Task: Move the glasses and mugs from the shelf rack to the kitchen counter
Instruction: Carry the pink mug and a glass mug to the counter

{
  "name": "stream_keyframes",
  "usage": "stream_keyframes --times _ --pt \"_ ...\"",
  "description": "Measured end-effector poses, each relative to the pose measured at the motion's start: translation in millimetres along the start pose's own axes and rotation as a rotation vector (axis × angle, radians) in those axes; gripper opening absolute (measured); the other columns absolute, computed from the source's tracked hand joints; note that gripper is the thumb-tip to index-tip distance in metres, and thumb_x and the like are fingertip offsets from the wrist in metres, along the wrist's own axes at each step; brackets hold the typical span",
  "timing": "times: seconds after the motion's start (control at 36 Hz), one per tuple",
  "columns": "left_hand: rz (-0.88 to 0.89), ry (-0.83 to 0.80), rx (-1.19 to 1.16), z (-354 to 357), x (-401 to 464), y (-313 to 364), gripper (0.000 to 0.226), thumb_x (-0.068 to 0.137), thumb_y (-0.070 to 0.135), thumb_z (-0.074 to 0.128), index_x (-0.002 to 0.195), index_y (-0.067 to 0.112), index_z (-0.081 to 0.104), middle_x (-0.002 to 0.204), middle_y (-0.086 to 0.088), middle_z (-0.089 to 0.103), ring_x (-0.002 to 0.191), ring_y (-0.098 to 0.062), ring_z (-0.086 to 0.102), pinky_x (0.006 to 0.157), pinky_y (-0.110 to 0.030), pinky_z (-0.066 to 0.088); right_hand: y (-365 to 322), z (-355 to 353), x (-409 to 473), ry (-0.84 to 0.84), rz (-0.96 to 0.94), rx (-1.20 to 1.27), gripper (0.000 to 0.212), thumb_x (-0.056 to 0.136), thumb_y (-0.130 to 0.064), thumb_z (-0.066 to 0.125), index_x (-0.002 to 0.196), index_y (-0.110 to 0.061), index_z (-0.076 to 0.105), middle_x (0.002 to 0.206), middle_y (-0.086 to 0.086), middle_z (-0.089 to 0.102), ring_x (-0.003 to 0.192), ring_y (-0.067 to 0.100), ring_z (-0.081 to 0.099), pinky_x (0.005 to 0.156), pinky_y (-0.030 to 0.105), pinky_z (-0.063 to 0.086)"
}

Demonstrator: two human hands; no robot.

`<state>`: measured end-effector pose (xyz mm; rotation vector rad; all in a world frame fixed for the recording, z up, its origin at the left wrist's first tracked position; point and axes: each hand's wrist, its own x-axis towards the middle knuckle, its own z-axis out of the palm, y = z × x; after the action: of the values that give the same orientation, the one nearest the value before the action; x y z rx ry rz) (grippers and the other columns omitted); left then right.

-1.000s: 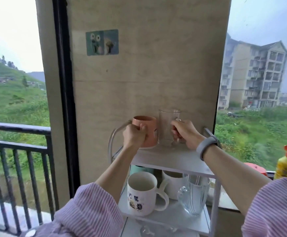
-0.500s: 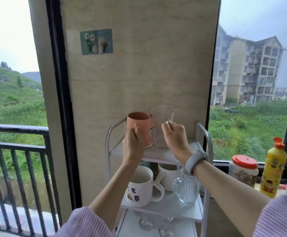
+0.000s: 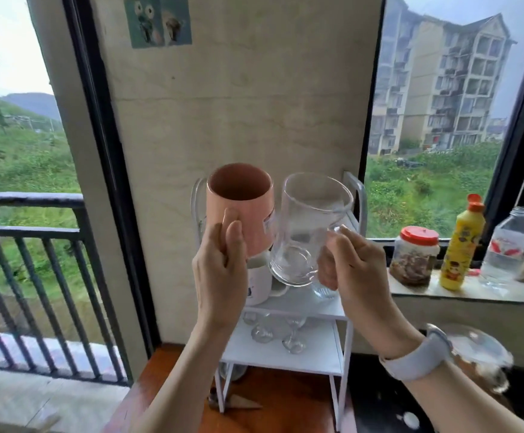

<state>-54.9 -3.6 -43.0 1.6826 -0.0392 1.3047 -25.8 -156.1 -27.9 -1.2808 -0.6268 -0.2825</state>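
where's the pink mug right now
The pink mug is held up in the left hand, centre of the head view, just left of the clear glass mug, in front of the white shelf rack.

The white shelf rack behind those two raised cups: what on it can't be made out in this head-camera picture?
- White printed mug, head view: mostly hidden by the left hand and the pink ceramic mug.
- Clear glass vessel on the middle shelf: covered by the right hand and the clear glass mug.
- Upturned stemmed glasses on the lower shelf: blurred, count unclear.
- Top shelf: blocked by both cups.
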Motion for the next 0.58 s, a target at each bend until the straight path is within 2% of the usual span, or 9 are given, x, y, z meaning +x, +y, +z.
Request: stream_keyframes --times 0.08,0.19,0.28,0.33,0.44,0.56,0.58 --pt "-0.02 -0.071 -0.016 -5 -35 5 0.032 0.091 0.042 0.042 0.066 0.023 0.045 0.057 0.01 0.051 0.05 -0.006 0.044 0.045 -0.022 0.036 -6 -20 -34 0.027 0.047 0.089 0.048 0.081 -0.004 0.042 0.039 -0.026 0.031 0.033 -0.011 0.027 0.032 0.009 0.016 0.038 0.017 0.016" --pt "-0.071 -0.165 0.013 0 -85 13 0.022 0.091 0.04 0.044 0.07 0.034 0.047 0.063 0.022 0.058 0.054 -0.001 0.051 0.048 -0.01 0.037 -7 -58 -84 0.073 0.076 0.018 0.042 0.078 -0.013 0.045 0.039 -0.023 0.032 0.032 -0.005 0.026 0.033 0.009 0.018 0.036 0.019 0.018" --pt "-0.117 -0.255 -0.013 15 -124 27 0.022 0.09 0.045 0.045 0.072 0.033 0.046 0.06 0.021 0.059 0.052 0.003 0.051 0.045 -0.008 0.037 -4 -95 -122 0.137 0.122 -0.026 0.044 0.08 -0.01 0.046 0.039 -0.021 0.033 0.032 -0.006 0.026 0.033 0.008 0.018 0.035 0.018 0.02" --pt "-0.147 -0.316 -0.017 28 -153 38 0.021 0.086 0.044 0.044 0.076 0.027 0.05 0.058 0.017 0.056 0.059 0.007 0.054 0.05 -0.005 0.039 -5 -124 -150 0.216 0.169 -0.068 0.05 0.082 -0.002 0.045 0.038 -0.02 0.034 0.033 -0.008 0.026 0.034 0.007 0.018 0.035 0.017 0.02" --pt "-0.22 -0.493 -0.066 67 -214 68 0.021 0.09 0.032 0.05 0.095 0.014 0.059 0.073 0.019 0.057 0.066 0.011 0.055 0.056 -0.006 0.041 -18 -189 -213 0.404 0.218 -0.229 0.051 0.083 -0.002 0.046 0.037 -0.021 0.032 0.031 -0.007 0.027 0.033 0.006 0.021 0.035 0.015 0.023" --pt "-0.23 -0.64 -0.127 105 -273 103 0.02 0.092 0.025 0.051 0.097 0.007 0.059 0.074 0.019 0.056 0.067 0.012 0.055 0.058 -0.007 0.043 -41 -249 -269 0.491 0.261 -0.363 0.051 0.082 -0.008 0.048 0.035 -0.021 0.034 0.03 -0.006 0.031 0.033 0.004 0.025 0.036 0.014 0.026" --pt "-0.23 -0.681 -0.132 115 -293 115 0.02 0.093 0.025 0.051 0.095 0.007 0.058 0.072 0.018 0.056 0.066 0.008 0.055 0.058 -0.011 0.044 -49 -267 -286 0.522 0.277 -0.388 0.052 0.083 -0.009 0.048 0.034 -0.022 0.034 0.03 -0.007 0.03 0.032 0.004 0.025 0.036 0.014 0.025"
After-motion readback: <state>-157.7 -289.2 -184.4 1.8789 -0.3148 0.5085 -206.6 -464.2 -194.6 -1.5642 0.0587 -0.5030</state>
